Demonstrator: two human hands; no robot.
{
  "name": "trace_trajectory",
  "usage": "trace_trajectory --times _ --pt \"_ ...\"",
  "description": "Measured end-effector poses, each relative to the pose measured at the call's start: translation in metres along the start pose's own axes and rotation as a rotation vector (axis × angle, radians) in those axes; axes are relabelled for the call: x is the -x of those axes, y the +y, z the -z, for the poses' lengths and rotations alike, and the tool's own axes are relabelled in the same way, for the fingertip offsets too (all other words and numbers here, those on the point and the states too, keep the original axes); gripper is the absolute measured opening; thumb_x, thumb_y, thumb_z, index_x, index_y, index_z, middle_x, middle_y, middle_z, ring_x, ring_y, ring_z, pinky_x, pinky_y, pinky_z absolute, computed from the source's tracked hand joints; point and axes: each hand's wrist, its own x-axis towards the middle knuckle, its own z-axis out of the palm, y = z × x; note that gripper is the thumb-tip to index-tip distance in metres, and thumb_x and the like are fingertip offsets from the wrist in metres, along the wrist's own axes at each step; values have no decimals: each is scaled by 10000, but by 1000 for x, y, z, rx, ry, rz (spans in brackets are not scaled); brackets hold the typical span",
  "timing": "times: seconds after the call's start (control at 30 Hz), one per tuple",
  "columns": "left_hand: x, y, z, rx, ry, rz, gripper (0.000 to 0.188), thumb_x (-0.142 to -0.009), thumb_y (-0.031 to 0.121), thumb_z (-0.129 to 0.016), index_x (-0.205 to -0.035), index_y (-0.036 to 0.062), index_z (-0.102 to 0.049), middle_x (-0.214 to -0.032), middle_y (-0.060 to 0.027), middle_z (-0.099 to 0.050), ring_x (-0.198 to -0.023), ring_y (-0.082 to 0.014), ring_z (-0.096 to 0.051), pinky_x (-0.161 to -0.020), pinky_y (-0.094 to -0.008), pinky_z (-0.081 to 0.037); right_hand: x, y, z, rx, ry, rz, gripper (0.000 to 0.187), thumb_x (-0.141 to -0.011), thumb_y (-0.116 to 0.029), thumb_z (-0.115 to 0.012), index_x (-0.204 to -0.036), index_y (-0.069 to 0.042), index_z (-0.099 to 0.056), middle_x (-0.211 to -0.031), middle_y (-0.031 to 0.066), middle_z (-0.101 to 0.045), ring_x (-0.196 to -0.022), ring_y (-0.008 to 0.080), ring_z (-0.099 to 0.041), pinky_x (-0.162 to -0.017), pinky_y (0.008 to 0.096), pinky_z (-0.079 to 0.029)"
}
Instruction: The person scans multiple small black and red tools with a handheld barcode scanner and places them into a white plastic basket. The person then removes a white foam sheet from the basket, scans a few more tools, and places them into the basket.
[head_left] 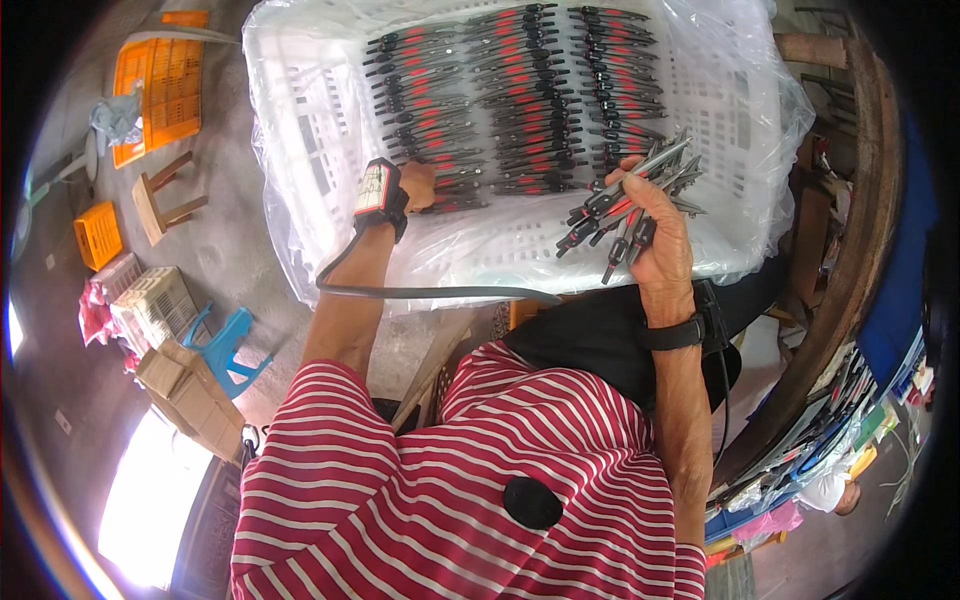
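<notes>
My right hand [660, 225] is closed around a loose bunch of slim metal tools with black and red parts [610, 205], pointed grey ends up and black ends down. They resemble drawing compasses, but their exact kind is unclear. My left hand [418, 187] is curled down at the near end of the left row of the same tools [425, 95]; its fingertips are hidden, so what they hold does not show. Two more rows, a middle row [525, 100] and a right row [625, 85], lie stacked in a white plastic crate [715, 75] lined with clear film.
A dark cable [450, 293] runs from the device on my left wrist across the crate's near edge. To the left stand an orange crate [175, 90], a wooden stool [160, 198], a blue stool [232, 350] and a cardboard box [190, 400]. A curved wooden edge [865, 240] borders the right.
</notes>
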Motion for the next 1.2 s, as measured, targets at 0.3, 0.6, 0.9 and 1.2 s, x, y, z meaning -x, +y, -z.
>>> trace_trajectory --times 0.3,0.6,0.9,1.2 --pt "16 -9 -1 -130 39 33 161 -684 61 -545 -822 25 -619 -773 -157 -647 -675 -324 -634 -575 -396 -503 1 -1 -1 -6 -12 3 229 -795 -34 -637 -1013 5 -580 -887 106 -635 -799 167 -612 -730 277 -508" --pt "3 0 2 -43 -21 -69 159 -696 68 -539 -825 26 -622 -777 -158 -648 -687 -326 -637 -582 -399 -503 1 -1 0 19 -7 13 226 -798 -37 -633 -1016 -1 -584 -893 101 -638 -831 163 -604 -758 282 -499" --pt "-3 0 9 44 -63 -61 159 -708 75 -534 -828 26 -625 -781 -160 -650 -699 -327 -640 -590 -403 -504 0 0 -1 37 9 43 219 -806 -46 -627 -1016 0 -582 -892 97 -644 -809 155 -608 -745 270 -503" --pt "7 -7 17 32 -31 5 159 -720 82 -528 -832 26 -628 -786 -161 -651 -712 -329 -644 -598 -406 -505 0 -1 3 60 -14 1 274 -805 -76 -631 -1063 -24 -556 -919 92 -629 -882 165 -582 -784 296 -484"
